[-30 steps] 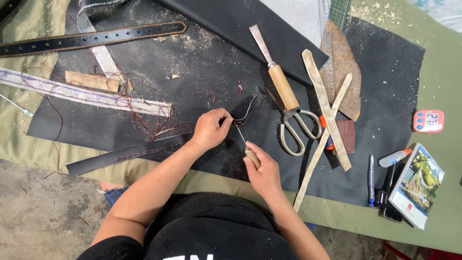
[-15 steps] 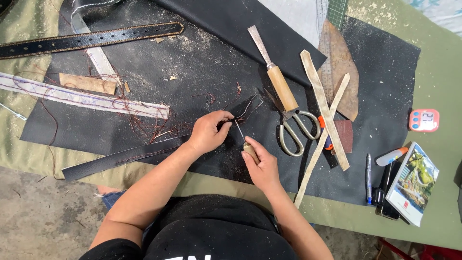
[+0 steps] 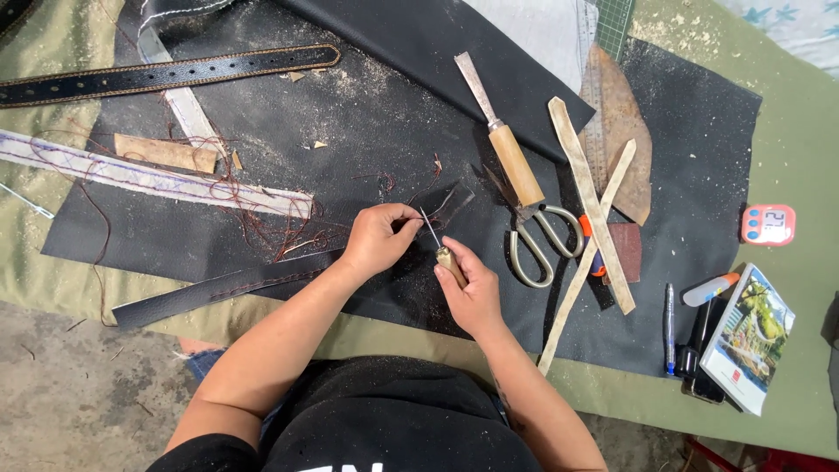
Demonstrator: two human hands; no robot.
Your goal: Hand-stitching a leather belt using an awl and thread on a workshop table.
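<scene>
My left hand (image 3: 381,238) pinches the top edge of a black leather strap (image 3: 218,286) that runs from the lower left across the dark mat to a loose end near the middle. My right hand (image 3: 472,293) is closed around the wooden handle of an awl (image 3: 440,246), whose thin metal point angles up toward the fingers of my left hand. Both hands sit close together at the strap's right part. Reddish-brown thread (image 3: 280,236) lies tangled just left of them.
A wooden-handled chisel (image 3: 500,140), scissors (image 3: 537,240) and two crossed pale strips (image 3: 594,210) lie right of the hands. A second black belt (image 3: 166,74), a long pale strip (image 3: 149,179), pens (image 3: 670,328), a small pink timer (image 3: 768,225) and a booklet (image 3: 749,336) rest around the mat.
My left hand shifted slightly right along the strap and my right hand brought the awl up so its point meets the left fingers.
</scene>
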